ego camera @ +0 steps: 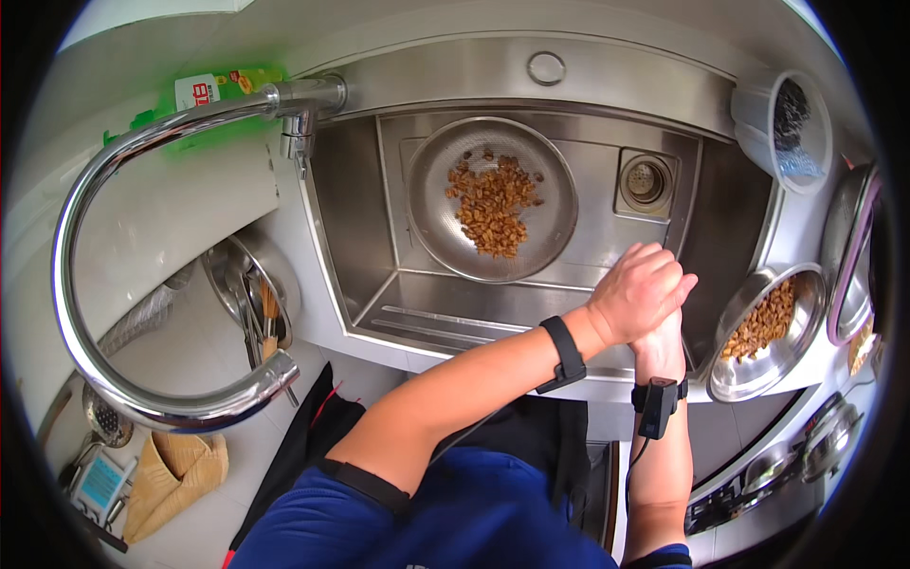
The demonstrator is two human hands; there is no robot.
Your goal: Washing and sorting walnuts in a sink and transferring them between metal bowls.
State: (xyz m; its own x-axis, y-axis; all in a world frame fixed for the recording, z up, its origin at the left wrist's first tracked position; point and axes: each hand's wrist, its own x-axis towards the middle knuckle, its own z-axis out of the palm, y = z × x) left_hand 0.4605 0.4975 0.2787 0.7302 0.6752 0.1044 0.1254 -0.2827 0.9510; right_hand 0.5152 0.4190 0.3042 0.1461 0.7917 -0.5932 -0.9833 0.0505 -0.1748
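Note:
My left hand (pixel 638 290) is wrapped over my right hand (pixel 661 331) above the right part of the stainless steel sink (pixel 476 302). The fingers of my right hand are mostly hidden, and whether anything lies between the palms does not show. To their left, a round perforated metal strainer (pixel 434 235) rests in the sink, holding a heap of brown nut pieces (pixel 492 206) that look like walnut kernels. On the counter to the right of my hands, a tilted steel bowl (pixel 800 348) contains more such pieces (pixel 764 320).
A curved chrome faucet (pixel 67 235) arches at the left. The drain (pixel 645 179) lies right of the strainer. A white plastic tub (pixel 757 128) with scouring pads stands behind the bowl. Left of the sink, a metal bowl (pixel 217 267) holds utensils. Pans (pixel 839 227) lean at the far right.

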